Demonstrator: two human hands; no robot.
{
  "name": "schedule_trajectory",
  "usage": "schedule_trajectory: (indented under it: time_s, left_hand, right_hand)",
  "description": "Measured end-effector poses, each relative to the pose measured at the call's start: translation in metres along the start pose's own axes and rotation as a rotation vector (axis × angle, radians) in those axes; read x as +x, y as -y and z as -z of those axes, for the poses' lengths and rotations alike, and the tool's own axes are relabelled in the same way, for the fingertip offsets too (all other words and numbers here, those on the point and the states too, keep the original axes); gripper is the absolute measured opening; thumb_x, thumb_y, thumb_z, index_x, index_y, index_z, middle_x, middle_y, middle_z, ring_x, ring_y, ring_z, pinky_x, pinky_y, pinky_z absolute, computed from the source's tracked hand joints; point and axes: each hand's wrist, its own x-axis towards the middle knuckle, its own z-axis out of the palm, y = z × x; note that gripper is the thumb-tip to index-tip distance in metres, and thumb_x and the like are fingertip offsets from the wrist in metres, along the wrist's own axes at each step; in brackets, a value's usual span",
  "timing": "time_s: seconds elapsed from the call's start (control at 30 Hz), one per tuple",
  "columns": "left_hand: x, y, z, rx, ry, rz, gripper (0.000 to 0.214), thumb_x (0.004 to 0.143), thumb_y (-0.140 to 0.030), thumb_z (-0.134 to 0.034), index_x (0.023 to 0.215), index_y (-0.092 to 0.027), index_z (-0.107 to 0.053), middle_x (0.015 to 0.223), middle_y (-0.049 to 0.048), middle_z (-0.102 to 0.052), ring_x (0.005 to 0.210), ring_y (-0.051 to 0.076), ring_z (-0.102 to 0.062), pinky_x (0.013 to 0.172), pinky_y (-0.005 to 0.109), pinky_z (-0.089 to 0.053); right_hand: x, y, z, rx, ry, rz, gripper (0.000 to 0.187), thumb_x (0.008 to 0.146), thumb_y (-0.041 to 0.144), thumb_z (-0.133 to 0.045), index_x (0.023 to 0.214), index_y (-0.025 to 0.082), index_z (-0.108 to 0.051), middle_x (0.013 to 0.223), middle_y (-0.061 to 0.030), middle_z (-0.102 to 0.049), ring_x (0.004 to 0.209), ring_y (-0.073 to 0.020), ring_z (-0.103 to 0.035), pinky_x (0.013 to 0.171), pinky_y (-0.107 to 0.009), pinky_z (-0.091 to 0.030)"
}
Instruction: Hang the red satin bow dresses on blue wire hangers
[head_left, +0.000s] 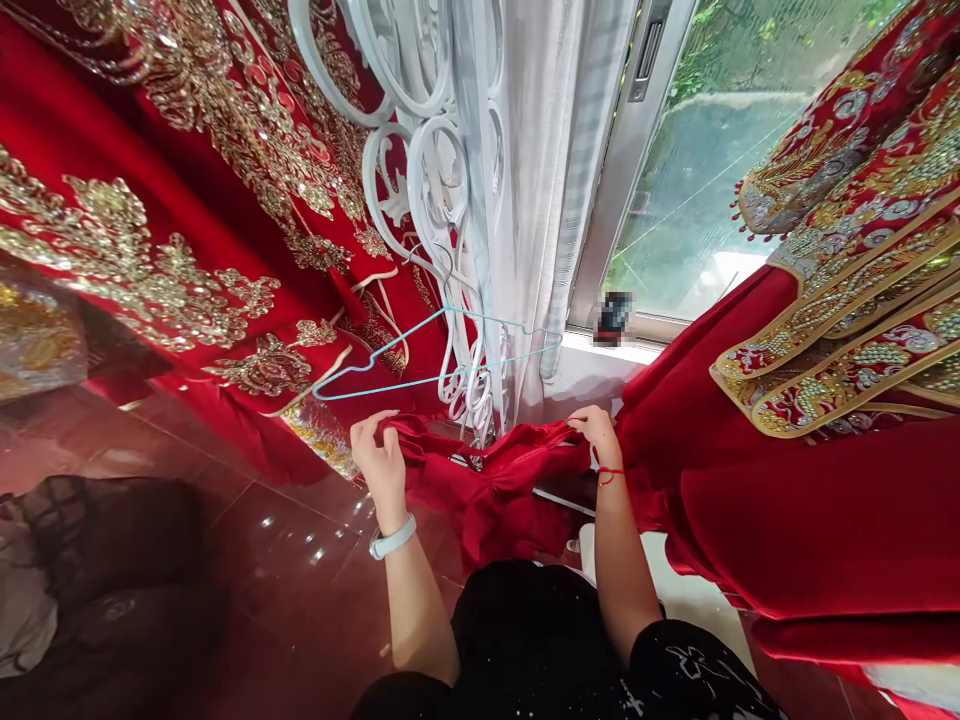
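Note:
My left hand (379, 455) and my right hand (596, 430) each pinch an upper edge of a plain red garment (495, 490), which hangs stretched between them in front of me. A white band circles my left wrist and a red string my right wrist. Just above the garment a light blue wire hanger (420, 355) hangs on a white ornate metal rack (431, 190). Both hands are closed on the cloth.
Red garments with gold embroidery (172, 220) hang at the left, and another (847, 330) at the right. A white sheer curtain (540, 180) and a window (705, 190) stand behind. The floor (247, 540) is glossy dark red tile, with dark fabric (97, 560) at the lower left.

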Motion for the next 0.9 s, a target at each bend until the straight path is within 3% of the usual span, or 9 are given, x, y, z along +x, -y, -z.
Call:
schedule_trajectory:
  time_s: [0.17, 0.37, 0.47, 0.6, 0.73, 0.9]
  left_hand:
    - [-0.005, -0.013, 0.009, -0.001, -0.007, -0.032, 0.029, 0.086, -0.019, -0.05, 0.101, -0.019, -0.074, 0.1, 0.0086, -0.062, 0.096, 0.022, -0.06, 0.094, 0.036, -0.049]
    - [-0.008, 0.004, 0.024, 0.055, 0.025, 0.015, 0.029, 0.088, -0.019, -0.05, 0.105, -0.02, -0.073, 0.1, 0.0079, -0.059, 0.097, 0.023, -0.058, 0.101, 0.04, -0.047]
    - [-0.011, 0.016, 0.027, 0.197, -0.051, 0.094, 0.028, 0.088, -0.02, -0.051, 0.104, -0.019, -0.075, 0.107, 0.0111, -0.056, 0.109, 0.029, -0.053, 0.107, 0.049, -0.042]
    - [-0.014, 0.029, 0.028, 0.347, -0.177, 0.191, 0.026, 0.088, -0.021, -0.052, 0.096, -0.018, -0.077, 0.113, 0.0147, -0.055, 0.116, 0.035, -0.049, 0.107, 0.059, -0.039]
    - [-0.012, 0.039, 0.029, 0.199, -0.092, 0.148, 0.029, 0.087, -0.02, -0.048, 0.099, -0.017, -0.074, 0.095, 0.0112, -0.065, 0.094, 0.027, -0.059, 0.096, 0.048, -0.048]
    - [-0.008, 0.044, 0.031, -0.009, -0.015, 0.243, 0.027, 0.081, -0.026, -0.054, 0.1, -0.016, -0.071, 0.087, 0.0084, -0.07, 0.081, 0.022, -0.065, 0.081, 0.037, -0.052]
  right_hand:
    - [-0.005, 0.0, -0.008, 0.192, 0.022, 0.016, 0.02, 0.069, 0.024, -0.063, 0.05, 0.021, -0.06, 0.054, -0.0024, -0.064, 0.066, -0.0184, -0.059, 0.072, -0.03, -0.049]
    - [-0.006, 0.025, 0.0, 0.516, -0.017, 0.046, 0.033, 0.083, 0.049, -0.053, 0.062, 0.024, -0.059, 0.07, -0.0067, -0.072, 0.074, -0.0194, -0.07, 0.081, -0.036, -0.06]
    - [-0.015, 0.042, 0.012, 0.622, -0.032, 0.124, 0.029, 0.077, 0.049, -0.066, 0.081, 0.021, -0.074, 0.09, -0.0084, -0.079, 0.091, -0.022, -0.074, 0.091, -0.039, -0.06]
    - [-0.02, 0.063, 0.027, 0.652, -0.169, 0.254, 0.036, 0.067, 0.044, -0.083, 0.093, 0.02, -0.083, 0.092, -0.0077, -0.082, 0.101, -0.0279, -0.075, 0.098, -0.046, -0.058]
    - [0.001, 0.078, 0.037, 0.61, -0.218, 0.315, 0.047, 0.062, 0.051, -0.09, 0.096, 0.02, -0.084, 0.109, -0.0097, -0.082, 0.113, -0.0333, -0.073, 0.107, -0.053, -0.054]
    - [0.045, 0.1, 0.039, 0.649, -0.008, 0.4, 0.055, 0.056, 0.054, -0.093, 0.101, 0.023, -0.084, 0.119, -0.0077, -0.079, 0.12, -0.0334, -0.071, 0.116, -0.054, -0.047]
